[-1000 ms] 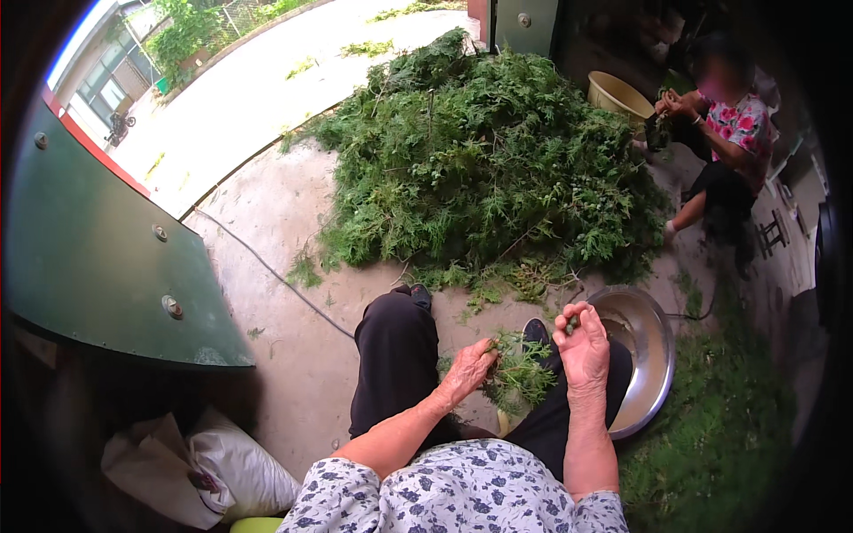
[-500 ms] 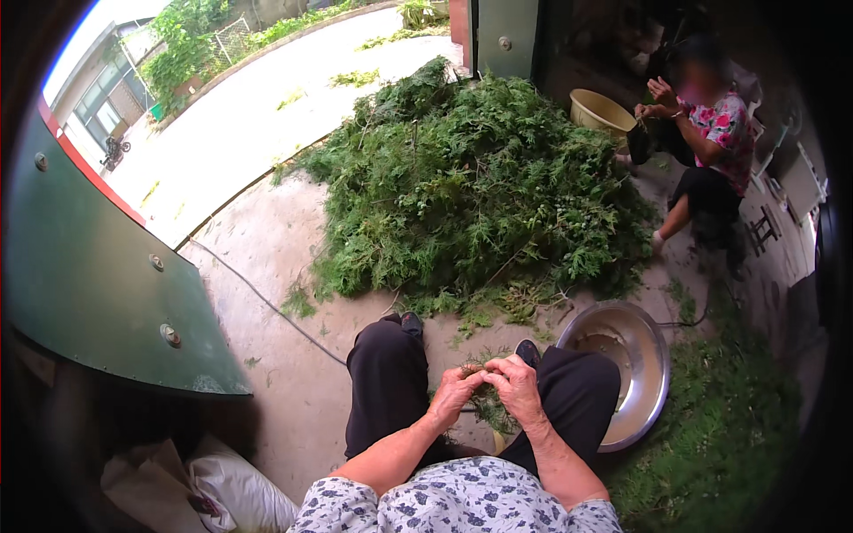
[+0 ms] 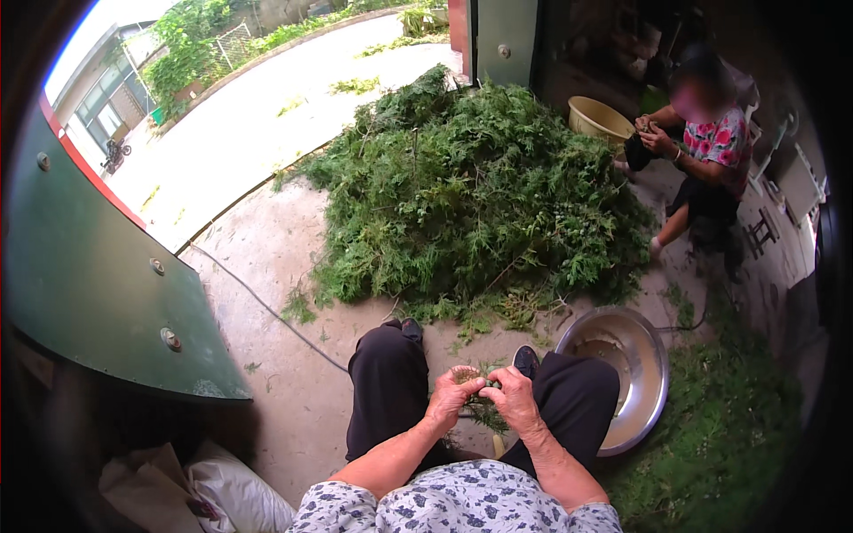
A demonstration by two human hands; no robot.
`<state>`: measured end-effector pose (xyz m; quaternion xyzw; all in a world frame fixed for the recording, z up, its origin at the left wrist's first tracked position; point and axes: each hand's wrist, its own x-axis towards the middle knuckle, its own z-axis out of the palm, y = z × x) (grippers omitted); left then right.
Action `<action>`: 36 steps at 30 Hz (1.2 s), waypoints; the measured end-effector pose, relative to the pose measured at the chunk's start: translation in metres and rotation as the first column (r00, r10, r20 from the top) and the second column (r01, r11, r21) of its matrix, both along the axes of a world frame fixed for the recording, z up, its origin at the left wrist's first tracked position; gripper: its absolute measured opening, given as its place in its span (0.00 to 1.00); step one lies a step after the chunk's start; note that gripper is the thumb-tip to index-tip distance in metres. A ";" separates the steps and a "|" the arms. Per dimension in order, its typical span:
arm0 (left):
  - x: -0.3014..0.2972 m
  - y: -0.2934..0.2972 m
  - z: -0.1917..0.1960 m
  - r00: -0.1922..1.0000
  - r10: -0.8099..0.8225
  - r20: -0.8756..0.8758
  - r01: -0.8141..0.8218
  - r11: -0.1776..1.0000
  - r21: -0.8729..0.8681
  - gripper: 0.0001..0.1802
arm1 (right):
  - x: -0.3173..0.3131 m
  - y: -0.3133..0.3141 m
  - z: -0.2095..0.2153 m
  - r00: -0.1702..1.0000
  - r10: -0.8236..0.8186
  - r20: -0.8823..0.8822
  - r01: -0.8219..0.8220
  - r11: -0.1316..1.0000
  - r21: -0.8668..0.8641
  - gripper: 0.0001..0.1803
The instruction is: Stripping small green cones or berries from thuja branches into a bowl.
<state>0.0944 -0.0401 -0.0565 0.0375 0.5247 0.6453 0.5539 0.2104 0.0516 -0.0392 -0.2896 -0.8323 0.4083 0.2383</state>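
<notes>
I sit with my knees apart in dark trousers. My left hand [image 3: 455, 396] and my right hand [image 3: 514, 397] meet between my knees, both pinching a small green leafy sprig [image 3: 484, 410] whose ends hang below my fingers. A shiny metal bowl [image 3: 641, 351] stands on the ground just right of my right knee. A big heap of green leafy branches [image 3: 480, 195] lies in front of my feet.
Another person [image 3: 706, 160] in a flowered top crouches at the far right by a yellow basin [image 3: 602, 120]. A green metal door [image 3: 98, 275] stands at my left, white sacks [image 3: 222, 489] lie below it, a thin cable [image 3: 267, 306] crosses the concrete, and cut greenery [image 3: 729, 435] lies right of the bowl.
My right hand came down from beside the bowl and joined my left hand on the sprig between my knees. The view shifted slightly.
</notes>
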 end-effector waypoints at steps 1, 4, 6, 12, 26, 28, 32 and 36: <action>0.000 -0.001 0.000 0.999 0.018 -0.040 -0.017 1.000 0.024 0.09 | 0.000 -0.001 -0.002 1.000 0.010 -0.002 -0.010 1.000 -0.009 0.13; 0.004 -0.003 0.001 0.996 0.046 -0.070 -0.041 0.997 0.068 0.11 | 0.005 -0.002 0.004 1.000 -0.015 -0.026 0.006 0.952 -0.305 0.10; 0.002 -0.001 0.001 0.998 0.046 -0.053 -0.042 0.996 0.079 0.13 | 0.005 -0.002 0.007 0.991 -0.124 -0.047 0.049 0.669 -0.741 0.08; -0.011 0.008 0.016 0.993 0.117 0.010 -0.117 0.990 0.081 0.14 | -0.003 0.020 0.002 0.891 -0.339 -0.302 -0.228 0.242 -0.943 0.06; -0.014 0.003 0.016 0.998 -0.042 -0.037 0.041 0.999 -0.006 0.08 | 0.012 0.047 0.003 0.938 -0.300 -0.172 0.030 0.567 -0.823 0.07; -0.013 0.002 0.015 0.997 -0.032 -0.064 0.032 0.999 -0.007 0.07 | 0.009 0.048 -0.004 0.983 -0.014 0.182 0.084 0.919 -0.385 0.08; -0.013 0.003 0.020 0.995 -0.067 -0.071 0.066 0.998 -0.019 0.07 | -0.005 0.041 -0.010 0.998 0.032 0.045 0.009 0.699 -0.715 0.11; -0.012 0.004 0.016 0.996 -0.061 -0.070 0.063 0.998 0.031 0.07 | -0.010 0.040 0.001 0.985 -0.021 -0.173 -0.155 0.347 -0.925 0.15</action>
